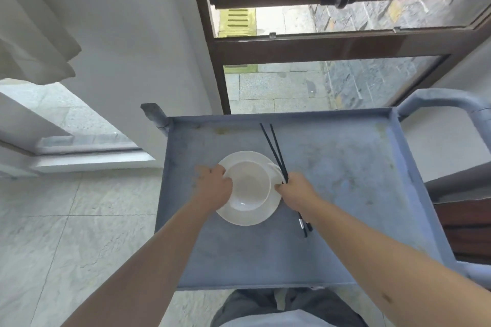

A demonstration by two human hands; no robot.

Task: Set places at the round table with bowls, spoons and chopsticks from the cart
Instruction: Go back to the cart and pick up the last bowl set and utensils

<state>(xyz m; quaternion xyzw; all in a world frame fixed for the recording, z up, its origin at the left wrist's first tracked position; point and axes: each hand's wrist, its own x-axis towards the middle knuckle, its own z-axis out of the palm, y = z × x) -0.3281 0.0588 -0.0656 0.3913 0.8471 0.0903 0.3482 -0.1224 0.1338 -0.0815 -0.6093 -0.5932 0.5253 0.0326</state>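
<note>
Both hands are at the grey cart (332,194), gathering one place setting off its top tray. The left hand (214,188) has its fingers curled over the rim at nine o'clock of the white bowl (248,186), which sits nested on a wider white plate (247,216) near the middle of the tray. The right hand (295,187), at three o'clock of the bowl, pinches the pair of black chopsticks (273,151) partway along, tips running toward twelve o'clock and butt ends poking out below the wrist at five o'clock; its thumb looks to press the plate's edge too. Something pale lies on the rim under the chopsticks, perhaps a spoon, too blurred to say

To lift well, I would get the left fingers under the plate rather than only the bowl rim, so the stack rises level. Keep the chopsticks squeezed together and parallel so neither slides out. Raise straight up to clear the tray's lip before turning away
</note>
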